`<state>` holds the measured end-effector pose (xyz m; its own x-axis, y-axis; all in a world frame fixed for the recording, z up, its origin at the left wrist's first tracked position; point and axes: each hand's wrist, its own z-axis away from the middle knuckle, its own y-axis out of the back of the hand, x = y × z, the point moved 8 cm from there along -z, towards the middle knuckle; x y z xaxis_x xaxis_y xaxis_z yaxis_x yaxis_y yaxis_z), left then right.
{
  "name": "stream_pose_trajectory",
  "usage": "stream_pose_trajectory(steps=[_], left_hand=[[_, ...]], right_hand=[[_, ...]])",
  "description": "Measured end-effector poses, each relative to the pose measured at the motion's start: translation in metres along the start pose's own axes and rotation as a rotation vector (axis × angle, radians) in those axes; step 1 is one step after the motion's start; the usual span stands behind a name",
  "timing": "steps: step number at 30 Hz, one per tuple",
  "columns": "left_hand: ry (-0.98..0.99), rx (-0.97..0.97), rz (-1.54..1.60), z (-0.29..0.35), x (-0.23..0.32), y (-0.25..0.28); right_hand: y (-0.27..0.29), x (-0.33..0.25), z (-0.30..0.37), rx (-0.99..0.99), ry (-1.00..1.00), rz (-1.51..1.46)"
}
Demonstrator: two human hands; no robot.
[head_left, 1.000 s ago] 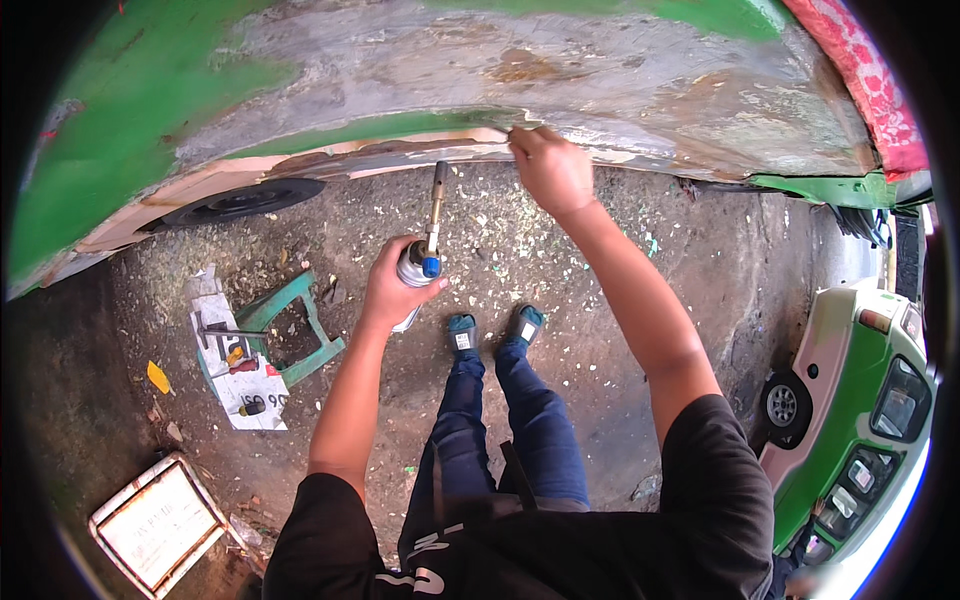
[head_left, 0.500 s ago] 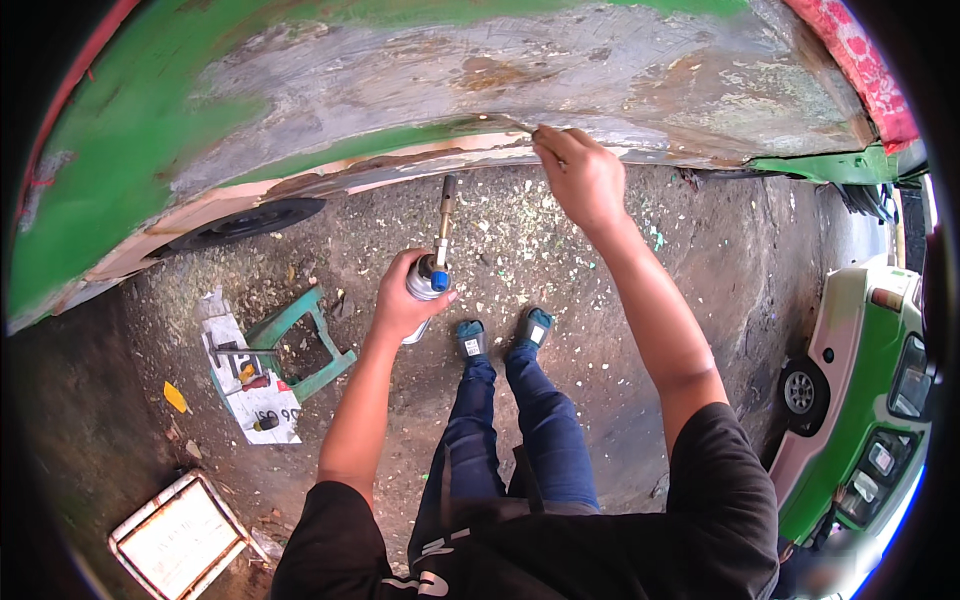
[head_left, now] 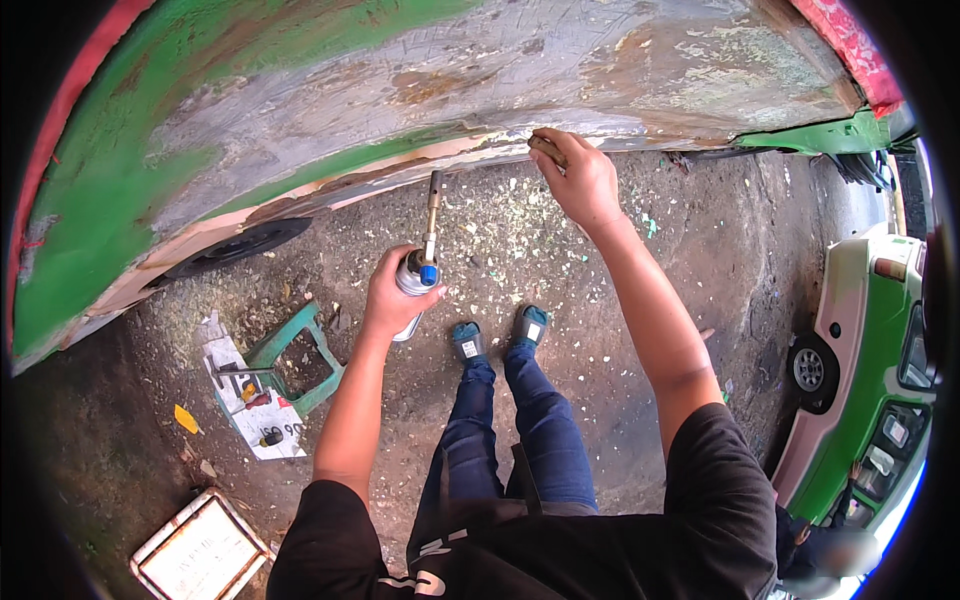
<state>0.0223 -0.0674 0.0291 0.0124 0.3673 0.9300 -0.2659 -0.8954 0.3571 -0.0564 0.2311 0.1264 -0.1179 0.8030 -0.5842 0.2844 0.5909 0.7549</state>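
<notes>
A blowtorch [head_left: 433, 215] with a blue knob tops a silver gas canister, and my left hand [head_left: 382, 298] is wrapped round that canister. Its metal nozzle points up towards the lower edge of a large vehicle body panel [head_left: 330, 120]. No flame can be made out. My right hand [head_left: 588, 188] grips a scraper [head_left: 547, 150] by what looks like a brown wooden handle, close to the panel's lower edge. The blade is hard to see. Green paint, grey bare patches, rust and flaking cream bits mark the panel.
Pale paint flakes litter the ground. At left stand a green stool [head_left: 325, 375] with tools on a white sheet [head_left: 240, 390], a framed white board [head_left: 200, 550] and a wheel [head_left: 240, 248]. A green and white van [head_left: 850, 400] is parked at right, with a person [head_left: 830, 550] beside it.
My right hand has turned, bringing the scraper's handle into view and its blade out of clear sight. My left hand with the blowtorch has shifted slightly left.
</notes>
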Motion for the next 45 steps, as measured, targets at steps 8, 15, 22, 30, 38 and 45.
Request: stream_pose_trajectory(steps=[8,15,22,30,38,45], left_hand=[[-0.046,0.020,0.015,-0.017,0.010,-0.005],[-0.020,0.014,-0.002,-0.018,0.025,-0.013],[-0.018,0.087,-0.068,-0.008,0.044,-0.014],[0.046,0.113,-0.079,0.015,0.052,-0.012],[0.105,0.079,-0.085,0.002,0.082,-0.009],[0.158,0.081,-0.092,0.008,0.062,-0.016]], right_hand=[[0.004,0.027,0.016,-0.007,-0.176,-0.130],[-0.013,0.032,0.004,-0.126,-0.288,-0.246],[0.000,0.007,-0.018,-0.114,-0.067,-0.030],[0.027,-0.011,0.004,-0.218,-0.105,-0.015],[0.109,0.013,0.044,-0.207,-0.335,-0.372],[0.116,0.024,0.076,-0.203,-0.556,-0.678]])
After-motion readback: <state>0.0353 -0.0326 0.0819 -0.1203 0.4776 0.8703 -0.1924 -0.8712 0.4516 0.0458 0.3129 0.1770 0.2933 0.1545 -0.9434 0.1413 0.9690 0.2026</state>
